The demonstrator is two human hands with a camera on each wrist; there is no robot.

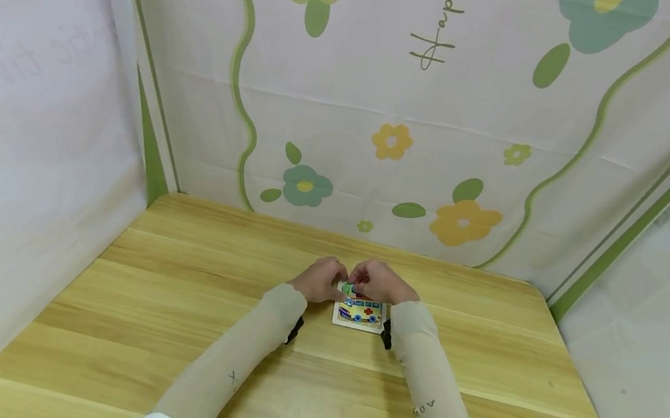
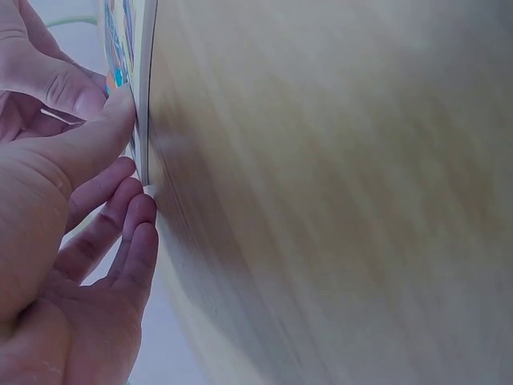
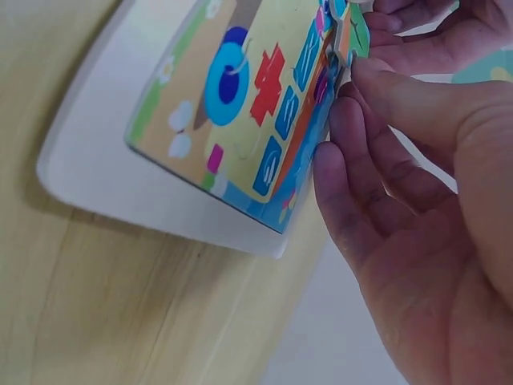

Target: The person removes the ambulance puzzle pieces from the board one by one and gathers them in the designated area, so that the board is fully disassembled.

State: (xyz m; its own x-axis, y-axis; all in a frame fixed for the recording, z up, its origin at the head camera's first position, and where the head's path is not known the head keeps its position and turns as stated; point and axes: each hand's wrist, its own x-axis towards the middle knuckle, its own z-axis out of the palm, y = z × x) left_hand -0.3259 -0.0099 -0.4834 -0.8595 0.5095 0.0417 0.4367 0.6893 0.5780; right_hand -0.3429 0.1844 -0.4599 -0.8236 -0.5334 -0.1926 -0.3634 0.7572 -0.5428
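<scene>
A jigsaw puzzle [image 1: 366,312] of a yellow ambulance with a red cross lies in a white puzzle board [image 3: 88,152] on the table. At the far edge of the board, my right hand [image 1: 382,282] pinches a small green and orange puzzle piece [image 3: 358,36] between thumb and fingertips. The piece sits partly tilted above the picture. My left hand [image 1: 319,279] holds the board's far left corner, its thumb on the picture side and its fingertips [image 2: 143,210] against the edge. The two hands nearly meet, and they hide the far part of the puzzle.
The wooden table [image 1: 171,329] stretches around the board on all sides. A white flowered cloth [image 1: 338,107] hangs behind the table's far edge, with more cloth walls [image 1: 24,138] at left and right.
</scene>
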